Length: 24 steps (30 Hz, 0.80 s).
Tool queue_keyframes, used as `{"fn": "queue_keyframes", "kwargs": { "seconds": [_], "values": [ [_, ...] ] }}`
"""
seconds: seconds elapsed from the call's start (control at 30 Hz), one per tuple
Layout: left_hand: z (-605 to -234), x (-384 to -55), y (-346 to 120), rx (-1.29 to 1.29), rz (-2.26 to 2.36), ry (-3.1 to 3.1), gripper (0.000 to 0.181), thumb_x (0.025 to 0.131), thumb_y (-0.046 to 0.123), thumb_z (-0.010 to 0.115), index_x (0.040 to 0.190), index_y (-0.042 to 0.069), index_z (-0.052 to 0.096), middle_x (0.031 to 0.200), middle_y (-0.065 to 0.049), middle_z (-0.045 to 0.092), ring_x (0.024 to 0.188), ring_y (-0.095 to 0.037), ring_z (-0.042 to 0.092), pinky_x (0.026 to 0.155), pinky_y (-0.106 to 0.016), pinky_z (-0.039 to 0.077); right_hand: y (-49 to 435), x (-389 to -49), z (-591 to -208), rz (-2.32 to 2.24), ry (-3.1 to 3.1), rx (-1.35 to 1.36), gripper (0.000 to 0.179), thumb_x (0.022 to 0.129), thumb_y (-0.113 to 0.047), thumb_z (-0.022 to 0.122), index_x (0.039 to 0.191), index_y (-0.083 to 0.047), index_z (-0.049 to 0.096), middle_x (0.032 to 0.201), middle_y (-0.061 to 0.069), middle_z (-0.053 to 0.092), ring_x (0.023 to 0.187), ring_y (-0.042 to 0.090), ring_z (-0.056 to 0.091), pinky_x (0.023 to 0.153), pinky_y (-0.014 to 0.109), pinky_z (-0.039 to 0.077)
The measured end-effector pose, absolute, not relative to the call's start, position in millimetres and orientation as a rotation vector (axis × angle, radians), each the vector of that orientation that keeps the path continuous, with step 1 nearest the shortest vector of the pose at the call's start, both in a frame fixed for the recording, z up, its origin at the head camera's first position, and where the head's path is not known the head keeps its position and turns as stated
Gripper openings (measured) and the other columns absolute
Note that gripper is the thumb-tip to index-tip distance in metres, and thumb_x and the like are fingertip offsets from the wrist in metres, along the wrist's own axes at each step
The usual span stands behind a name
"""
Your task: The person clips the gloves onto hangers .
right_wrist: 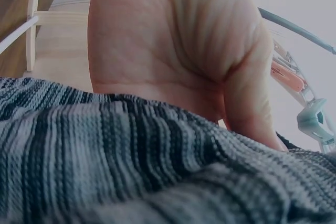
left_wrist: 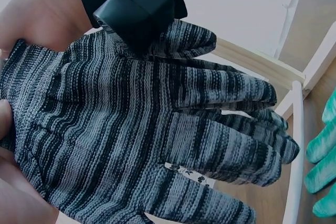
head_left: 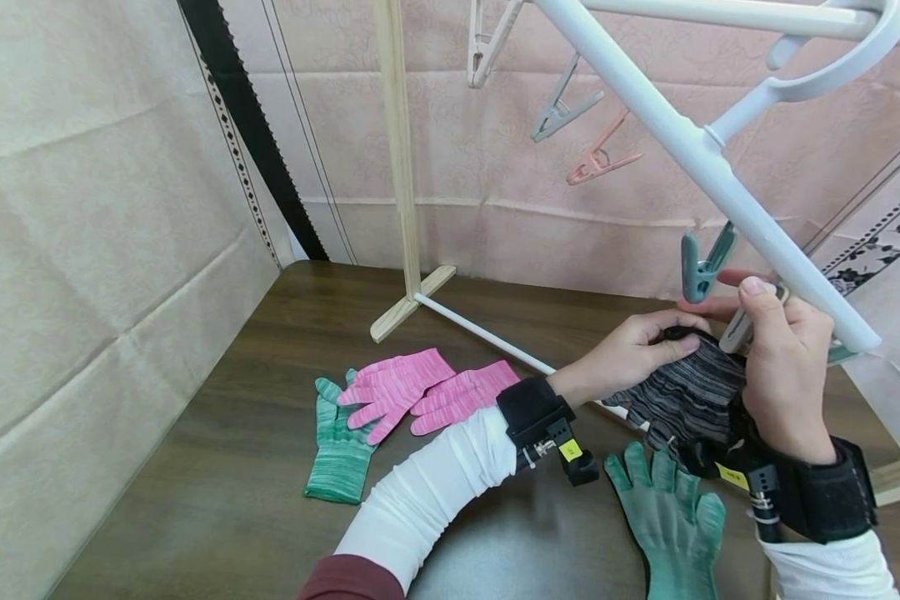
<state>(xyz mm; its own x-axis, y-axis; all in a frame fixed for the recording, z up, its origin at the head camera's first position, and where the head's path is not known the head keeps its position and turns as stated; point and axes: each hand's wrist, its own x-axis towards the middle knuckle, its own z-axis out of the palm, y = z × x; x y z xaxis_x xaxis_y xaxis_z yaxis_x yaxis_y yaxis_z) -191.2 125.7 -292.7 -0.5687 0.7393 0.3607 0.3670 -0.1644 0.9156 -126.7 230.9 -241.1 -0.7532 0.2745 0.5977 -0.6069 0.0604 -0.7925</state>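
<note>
A black-and-grey striped knit glove (head_left: 686,396) hangs below the lower end of a white hanger (head_left: 750,196), its fingers pointing down. My left hand (head_left: 633,346) pinches the glove's cuff between thumb and fingers. In the left wrist view the glove (left_wrist: 121,124) spreads broadly, partly covering the hands at its cuff. With thumb and fingers, my right hand (head_left: 787,379) grips a pale grey clothespin (head_left: 737,332) beside the cuff. Whether its jaws have caught the knit cannot be told. In the right wrist view the glove hides the right fingertips.
A teal clothespin (head_left: 697,271) hangs close to the hands; white, grey-blue and pink clothespins (head_left: 603,158) hang further left. Two pink gloves (head_left: 401,387) and a green glove (head_left: 341,450) lie left on the table; another green glove (head_left: 667,521) lies in front. A wooden stand (head_left: 399,150) rises behind.
</note>
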Motion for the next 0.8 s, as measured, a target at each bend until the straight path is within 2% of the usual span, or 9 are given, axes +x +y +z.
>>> {"fn": "queue_keyframes", "kwargs": {
  "seconds": [0.17, 0.3, 0.37, 0.53, 0.6, 0.67, 0.8],
  "values": [
    [-292.5, -191.3, 126.5, 1.213, 1.845, 1.692, 0.028, 0.092, 0.003, 0.041, 0.118, -0.005, 0.046, 0.120, -0.016, 0.046, 0.090, 0.003, 0.040, 0.078, -0.011, 0.035, 230.5, -125.9, -242.1, 1.783, -1.682, 0.336, 0.020, 0.090, -0.009, 0.047, 0.094, 0.006, 0.059, 0.064, 0.000, 0.068, 0.105, 0.019, 0.052, 0.098, 0.029, 0.010],
    [-292.4, -191.3, 127.8, 1.107, 1.901, 1.535, 0.029, 0.092, 0.000, 0.038, 0.119, -0.009, 0.043, 0.125, -0.020, 0.041, 0.094, 0.003, 0.041, 0.083, -0.012, 0.035, 229.4, -125.8, -242.4, 1.786, -1.688, 0.311, 0.020, 0.090, -0.010, 0.047, 0.094, 0.005, 0.060, 0.064, 0.000, 0.068, 0.110, 0.020, 0.047, 0.095, 0.029, 0.013],
    [-292.2, -191.5, 128.6, 1.050, 1.914, 1.462, 0.030, 0.092, 0.000, 0.037, 0.120, -0.010, 0.041, 0.126, -0.021, 0.040, 0.095, 0.003, 0.040, 0.085, -0.013, 0.035, 229.3, -125.7, -241.8, 1.766, -1.708, 0.296, 0.024, 0.090, -0.011, 0.047, 0.088, 0.007, 0.063, 0.067, -0.001, 0.068, 0.109, 0.019, 0.045, 0.093, 0.030, 0.014],
    [-292.7, -192.8, 128.8, 0.989, 1.867, 1.364, 0.031, 0.093, -0.002, 0.033, 0.122, -0.011, 0.037, 0.109, -0.016, 0.043, 0.086, -0.002, 0.043, 0.078, -0.014, 0.036, 230.8, -126.4, -240.1, 1.753, -1.735, 0.292, 0.035, 0.090, -0.012, 0.047, 0.070, 0.007, 0.068, 0.071, 0.002, 0.068, 0.103, 0.018, 0.042, 0.093, 0.032, 0.012],
    [-292.8, -192.9, 127.8, 0.986, 1.834, 1.355, 0.031, 0.093, -0.002, 0.032, 0.122, -0.011, 0.036, 0.102, -0.013, 0.042, 0.081, -0.004, 0.044, 0.075, -0.013, 0.037, 231.7, -127.0, -239.6, 1.781, -1.721, 0.310, 0.035, 0.091, -0.011, 0.046, 0.068, 0.005, 0.068, 0.068, 0.003, 0.068, 0.102, 0.018, 0.042, 0.093, 0.032, 0.011],
    [-292.9, -192.8, 126.7, 1.000, 1.809, 1.342, 0.031, 0.093, -0.001, 0.032, 0.122, -0.011, 0.035, 0.100, -0.016, 0.043, 0.079, -0.005, 0.046, 0.074, -0.014, 0.039, 232.2, -127.4, -239.3, 1.803, -1.711, 0.330, 0.035, 0.091, -0.011, 0.046, 0.068, 0.005, 0.068, 0.066, 0.004, 0.068, 0.102, 0.018, 0.042, 0.093, 0.032, 0.011],
    [-291.9, -191.9, 125.9, 1.003, 1.793, 1.335, 0.032, 0.094, -0.001, 0.031, 0.124, -0.011, 0.035, 0.103, -0.021, 0.043, 0.079, -0.004, 0.047, 0.073, -0.014, 0.041, 232.0, -126.8, -239.9, 1.822, -1.720, 0.339, 0.036, 0.091, -0.011, 0.045, 0.070, 0.008, 0.067, 0.067, 0.002, 0.068, 0.103, 0.018, 0.042, 0.092, 0.032, 0.010]
  ]
}}
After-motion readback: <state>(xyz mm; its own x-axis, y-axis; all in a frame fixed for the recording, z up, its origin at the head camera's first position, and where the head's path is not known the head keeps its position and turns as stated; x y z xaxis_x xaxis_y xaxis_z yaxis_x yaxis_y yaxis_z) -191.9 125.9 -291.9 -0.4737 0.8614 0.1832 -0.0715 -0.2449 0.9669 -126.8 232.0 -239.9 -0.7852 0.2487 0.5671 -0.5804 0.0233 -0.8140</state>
